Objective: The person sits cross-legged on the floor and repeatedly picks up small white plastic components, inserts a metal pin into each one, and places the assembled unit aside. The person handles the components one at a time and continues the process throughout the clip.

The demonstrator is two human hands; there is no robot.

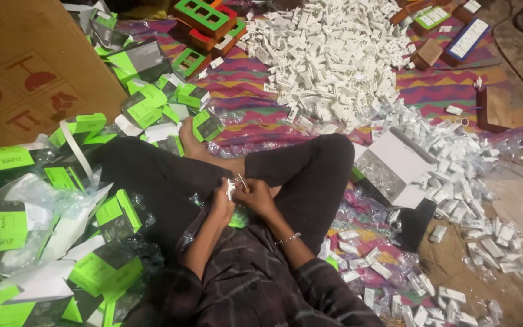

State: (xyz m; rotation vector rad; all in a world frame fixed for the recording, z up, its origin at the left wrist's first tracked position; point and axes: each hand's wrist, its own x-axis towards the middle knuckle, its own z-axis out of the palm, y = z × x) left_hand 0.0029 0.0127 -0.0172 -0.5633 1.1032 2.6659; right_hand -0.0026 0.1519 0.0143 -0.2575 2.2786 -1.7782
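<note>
I sit cross-legged on a striped cloth in dark trousers. My left hand [221,200] and my right hand [256,196] meet over my lap, both closed around a small white plastic part [231,187] with a thin metal pin sticking up from it. A bracelet circles my right wrist. My bare foot [191,140] rests ahead of my hands, beside green and grey cartons [144,104].
A large heap of small white plastic parts [334,54] lies ahead. More bagged white pieces [461,175] spread to the right around an open white box [394,166]. Green cartons pile on the left below a brown cardboard box [25,66].
</note>
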